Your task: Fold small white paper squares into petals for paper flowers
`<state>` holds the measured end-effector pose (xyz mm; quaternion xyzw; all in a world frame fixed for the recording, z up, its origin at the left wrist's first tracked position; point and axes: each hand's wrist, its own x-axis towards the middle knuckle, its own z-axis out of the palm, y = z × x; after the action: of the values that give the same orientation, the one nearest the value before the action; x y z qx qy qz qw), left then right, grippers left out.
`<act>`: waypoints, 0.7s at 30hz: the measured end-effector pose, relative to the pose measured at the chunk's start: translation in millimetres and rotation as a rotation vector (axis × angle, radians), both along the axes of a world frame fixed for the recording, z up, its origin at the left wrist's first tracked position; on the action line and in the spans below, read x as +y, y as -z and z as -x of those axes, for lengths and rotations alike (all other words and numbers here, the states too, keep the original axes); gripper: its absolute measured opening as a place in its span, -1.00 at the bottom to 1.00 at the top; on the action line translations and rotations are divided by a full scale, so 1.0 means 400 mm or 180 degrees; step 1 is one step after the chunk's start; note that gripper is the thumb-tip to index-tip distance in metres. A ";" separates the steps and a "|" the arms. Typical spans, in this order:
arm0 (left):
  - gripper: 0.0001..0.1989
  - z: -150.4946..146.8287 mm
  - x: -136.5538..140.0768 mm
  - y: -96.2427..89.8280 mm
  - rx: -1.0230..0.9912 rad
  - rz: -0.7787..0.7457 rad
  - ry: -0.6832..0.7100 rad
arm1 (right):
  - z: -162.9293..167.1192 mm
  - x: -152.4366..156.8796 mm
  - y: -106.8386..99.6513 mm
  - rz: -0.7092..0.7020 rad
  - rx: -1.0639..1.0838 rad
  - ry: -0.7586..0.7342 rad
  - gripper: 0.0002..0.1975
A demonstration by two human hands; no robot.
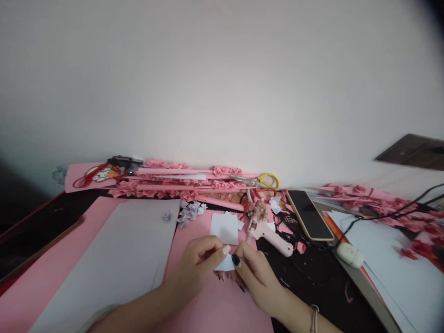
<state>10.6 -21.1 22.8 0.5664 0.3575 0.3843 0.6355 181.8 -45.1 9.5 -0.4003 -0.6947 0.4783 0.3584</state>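
Note:
Both hands meet over a pink sheet [215, 305] on the desk, pinching a small white piece of paper [225, 264] between them. My left hand [204, 259] grips its left side, thumb on top. On the right side, my right hand [253, 273] holds it between thumb and fingers. The far fingers of both hands are partly hidden under the paper. Just beyond lie white paper squares [224, 227]. A cluster of folded white paper flowers [190, 212] sits to the left of the squares. To their right rests a pink glue gun [272, 236].
Yellow-handled scissors [267, 181] lie on pink paper flower stems [173, 187] along the wall. A phone [310, 215], a white earbud case [350, 255] and black cables [385, 216] are at right, beside more pink flowers [374, 199]. Large white paper [114, 259] covers the left side.

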 end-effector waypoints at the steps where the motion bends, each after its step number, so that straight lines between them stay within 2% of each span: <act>1: -0.70 -0.001 0.001 0.001 -0.0022 0.0044 0.0024 | -0.001 0.000 0.002 -0.0019 -0.0016 0.0022 -0.73; 6: -0.85 -0.008 0.010 0.008 -0.0006 0.0407 0.0022 | -0.004 0.001 0.008 -0.0152 -0.0050 0.0278 -0.74; 11: -0.98 -0.015 0.012 0.021 -0.0003 0.0536 0.0067 | -0.005 0.005 0.001 -0.0199 -0.0136 0.0331 -0.72; 15: -0.85 -0.017 0.004 0.038 -0.0202 0.0612 0.0222 | 0.000 0.009 -0.013 -0.0329 -0.0279 0.0106 -0.71; 18: -0.78 -0.015 0.005 0.048 -0.0219 0.0556 0.0302 | 0.007 0.011 -0.029 -0.0227 -0.0275 -0.0221 -0.73; 21: -0.78 -0.013 0.009 0.049 -0.0193 0.0572 0.0418 | 0.013 0.013 -0.039 -0.0143 -0.0264 -0.0357 -0.71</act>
<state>15.7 -17.3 3.2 0.5174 0.3332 0.3252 0.7180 176.7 -40.0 25.0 -0.3721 -0.7408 0.4649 0.3108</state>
